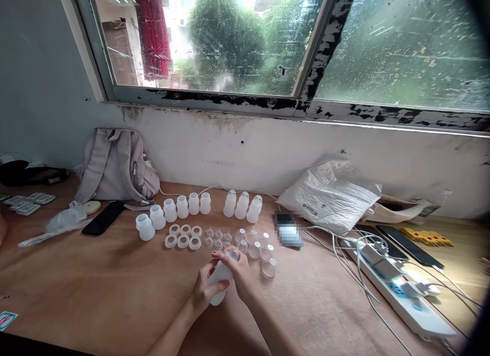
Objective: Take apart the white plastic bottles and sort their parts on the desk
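Observation:
My left hand [202, 289] is wrapped round the body of a small white plastic bottle [219, 280] held low over the wooden table [95, 284]. My right hand [238, 272] grips the bottle's top end, fingers closed over its clear cap. Just beyond the hands lie several white rings [184, 235], small clear teats [217, 238] and clear caps [260, 248]. Behind them stands a curved row of open white bottles [170, 211], and three capped bottles [242, 205] stand to its right.
A grey backpack [115, 167] leans on the wall at back left, with a black phone [103, 218] and a plastic bag [63, 221] before it. A white parcel bag [329, 195] lies at back right. A power strip [401, 295] with cables and two phones [409, 246] fill the right side.

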